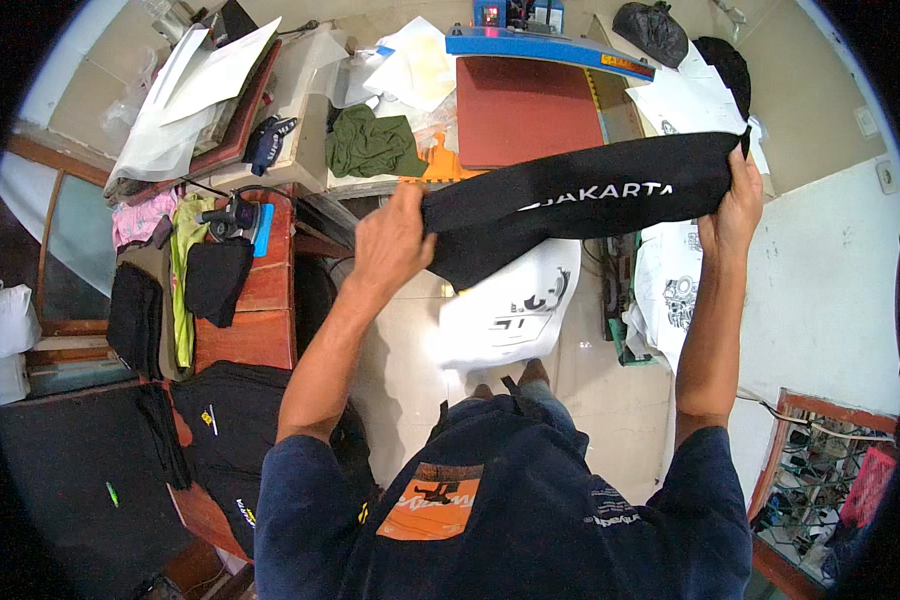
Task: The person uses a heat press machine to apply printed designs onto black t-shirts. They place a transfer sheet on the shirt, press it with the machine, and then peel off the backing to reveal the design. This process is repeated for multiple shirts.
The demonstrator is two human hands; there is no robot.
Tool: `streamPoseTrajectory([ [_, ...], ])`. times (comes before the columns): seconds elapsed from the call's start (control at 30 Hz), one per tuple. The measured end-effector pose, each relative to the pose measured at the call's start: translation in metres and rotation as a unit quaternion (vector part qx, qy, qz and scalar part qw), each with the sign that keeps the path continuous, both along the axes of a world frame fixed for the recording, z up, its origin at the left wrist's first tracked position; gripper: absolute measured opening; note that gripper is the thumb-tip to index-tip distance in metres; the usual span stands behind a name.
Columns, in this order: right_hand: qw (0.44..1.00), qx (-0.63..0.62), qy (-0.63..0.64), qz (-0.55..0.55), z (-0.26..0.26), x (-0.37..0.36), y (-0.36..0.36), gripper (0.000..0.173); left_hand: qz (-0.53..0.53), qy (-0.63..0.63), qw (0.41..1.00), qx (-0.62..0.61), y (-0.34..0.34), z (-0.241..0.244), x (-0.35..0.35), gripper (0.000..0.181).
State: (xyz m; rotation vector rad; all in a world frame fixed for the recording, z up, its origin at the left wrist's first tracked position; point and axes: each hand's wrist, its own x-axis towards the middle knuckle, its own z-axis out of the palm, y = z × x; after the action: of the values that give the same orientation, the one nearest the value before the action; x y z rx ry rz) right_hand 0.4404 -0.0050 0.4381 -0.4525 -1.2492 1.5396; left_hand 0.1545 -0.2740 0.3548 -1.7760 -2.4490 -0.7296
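Observation:
A black cloth garment piece (592,187) with white printed lettering is stretched between both hands in mid-air. My left hand (394,236) grips its left end, knuckles up. At the other end, my right hand (733,191) pinches a raised corner. Beyond the cloth lies the dark red platen (529,112) of a heat press, whose blue upper part (547,51) stands raised. A white sheet with a dark print (510,322) is partly hidden under the cloth; what it rests on or hangs from cannot be told.
An olive cloth (375,142) lies on the bench left of the press. On the red wooden table at left are an iron (232,217) and folded black cloths (135,319). Printed papers (671,292) lie at right, near a white wall. A black plastic bag (652,34) sits at the back right.

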Motion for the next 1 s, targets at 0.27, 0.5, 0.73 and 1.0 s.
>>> streamPoseTrajectory([
  [0.27, 0.999, -0.033, -0.021, 0.007, -0.021, 0.045, 0.0, 0.02, 0.016, -0.028, 0.987, 0.159, -0.032, 0.012, -0.02, 0.013],
  [0.5, 0.945, 0.054, -0.316, -0.067, -0.101, 0.075, 0.048, 0.022, 0.092, -0.139, 0.976, 0.14, -0.005, -0.033, -0.032, 0.019],
  [0.73, 0.838, 0.196, -0.484, -0.157, -0.149, 0.085, 0.115, 0.021, 0.123, -0.148, 0.965, 0.177, 0.053, -0.064, -0.039, 0.019],
  [1.0, 0.955, -0.075, -0.245, -0.15, -0.144, 0.002, 0.192, 0.017, 0.198, -0.515, 0.789, 0.27, 0.166, -0.054, -0.06, 0.021],
])
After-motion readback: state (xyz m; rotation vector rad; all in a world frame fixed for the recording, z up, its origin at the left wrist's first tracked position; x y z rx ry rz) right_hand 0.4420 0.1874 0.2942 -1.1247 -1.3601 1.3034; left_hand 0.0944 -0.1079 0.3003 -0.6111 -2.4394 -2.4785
